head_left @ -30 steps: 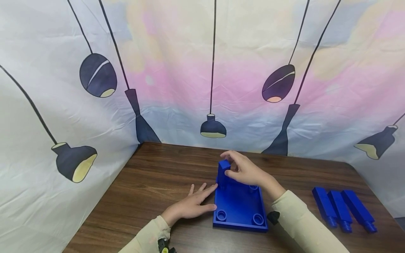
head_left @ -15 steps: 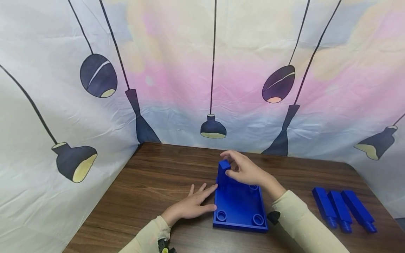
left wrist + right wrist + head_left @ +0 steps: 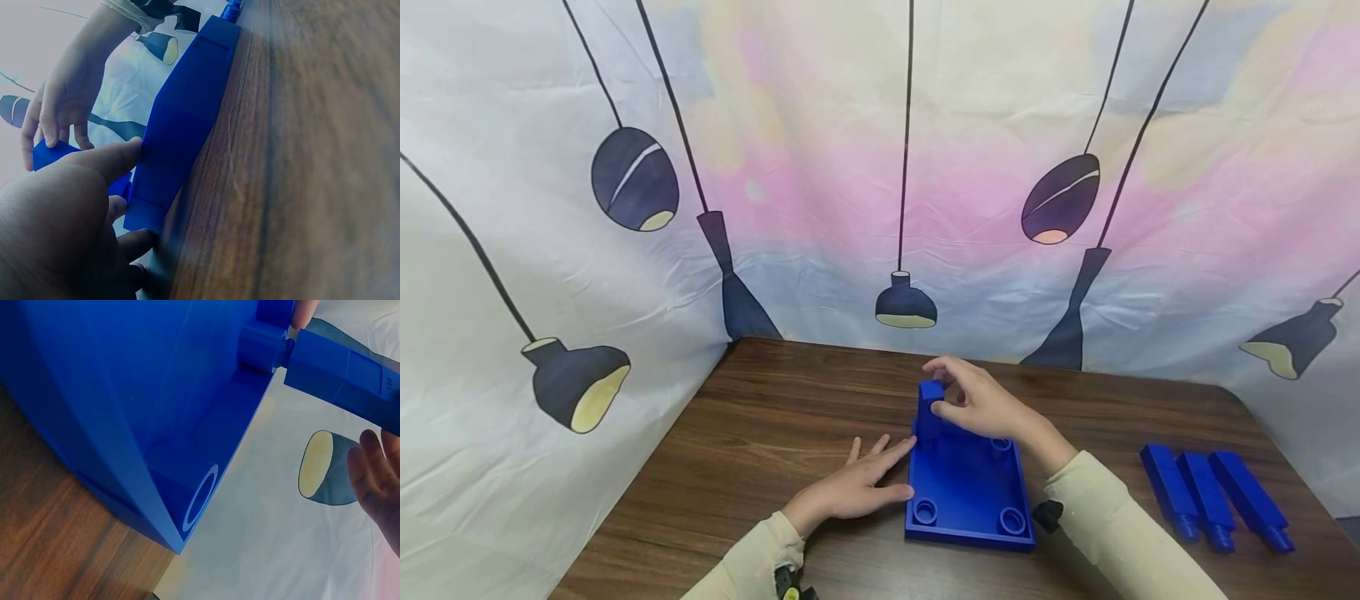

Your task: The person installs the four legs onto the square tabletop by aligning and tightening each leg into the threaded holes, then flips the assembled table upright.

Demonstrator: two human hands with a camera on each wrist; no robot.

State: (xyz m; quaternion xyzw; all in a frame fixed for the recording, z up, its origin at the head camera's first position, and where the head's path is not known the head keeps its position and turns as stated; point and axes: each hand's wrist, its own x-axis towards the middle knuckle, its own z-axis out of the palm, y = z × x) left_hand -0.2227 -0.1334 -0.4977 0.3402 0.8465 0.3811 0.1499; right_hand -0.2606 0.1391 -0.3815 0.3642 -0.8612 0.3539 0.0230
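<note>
A blue square toy tabletop (image 3: pixel 970 487) lies underside up, with a raised ring socket near each corner. At its far left corner a blue square table leg (image 3: pixel 929 412) stands upright, pinched near its top by my right hand (image 3: pixel 985 404). The right wrist view shows the threaded end of the leg (image 3: pixel 340 375) in its socket (image 3: pixel 262 345), with a narrow gap left. My left hand (image 3: pixel 857 487) rests against the left edge, fingers straight and spread. In the left wrist view its thumb and fingertips touch the side wall (image 3: pixel 181 119).
Several matching parts lie to the right: a blue leg (image 3: pixel 1170 490), another leg (image 3: pixel 1206 498) and a third leg (image 3: pixel 1250 498), threaded ends toward me. The brown wooden table (image 3: pixel 790 408) meets a lamp-patterned cloth (image 3: pixel 820 167) at the back.
The upright leg has turned slightly about its own length between the right fingers. Both hands stay in nearly the same place, and the tabletop has not moved.
</note>
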